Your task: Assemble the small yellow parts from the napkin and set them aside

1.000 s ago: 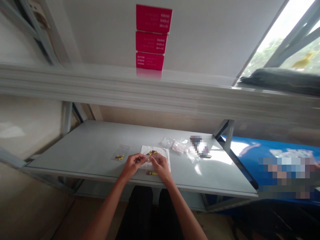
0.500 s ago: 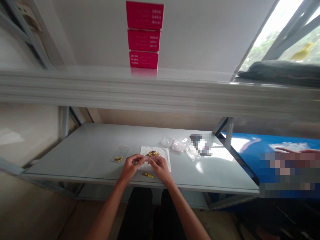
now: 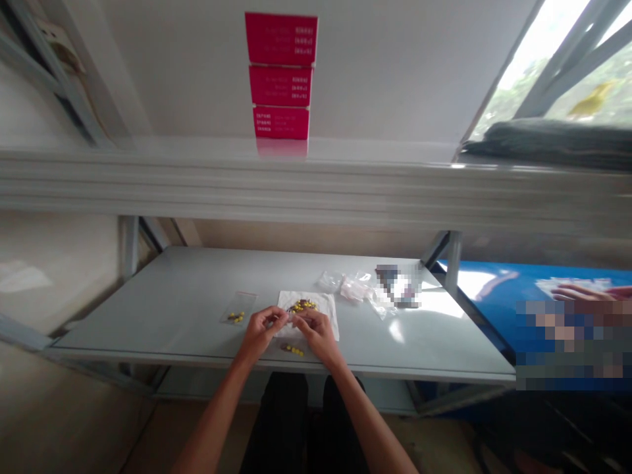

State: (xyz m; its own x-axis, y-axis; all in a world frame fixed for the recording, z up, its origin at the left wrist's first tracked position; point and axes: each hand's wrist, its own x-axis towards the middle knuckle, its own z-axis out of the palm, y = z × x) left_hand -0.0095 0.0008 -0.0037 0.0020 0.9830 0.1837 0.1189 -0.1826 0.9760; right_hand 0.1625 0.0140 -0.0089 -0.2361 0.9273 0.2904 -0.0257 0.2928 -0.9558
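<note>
**Small yellow pieces (image 3: 302,305) sit on white paper under two hands**

Both hands are at the front of the grey table (image 3: 148,309), near the middle. The left hand (image 3: 261,331) and the right hand (image 3: 318,336) are close together, and their fingers (image 3: 284,316) curl in and pinch. I cannot tell if they grip something tiny.

Some small yellow pieces, with dark bits among them, lie in a heap on the white paper (image 3: 323,313), just above the right fingers. More lie on the table just below the paper, between the hands. A small clear bag (image 3: 239,308) with a few yellow pieces in it lies left of the paper, just past the left hand.

Three red boxes (image 3: 281,76) stand in a stack at the top of the frame. They have white print, but it is too small to read. A packet (image 3: 397,286) to the right is blurred, so its label can't be read. Clear plastic bags (image 3: 336,282) lie beside it.

The table's front edge runs just below the hands. Its left end is well apart from them. Far right, another person's hand (image 3: 577,291) rests on a blue board (image 3: 488,289).
</note>
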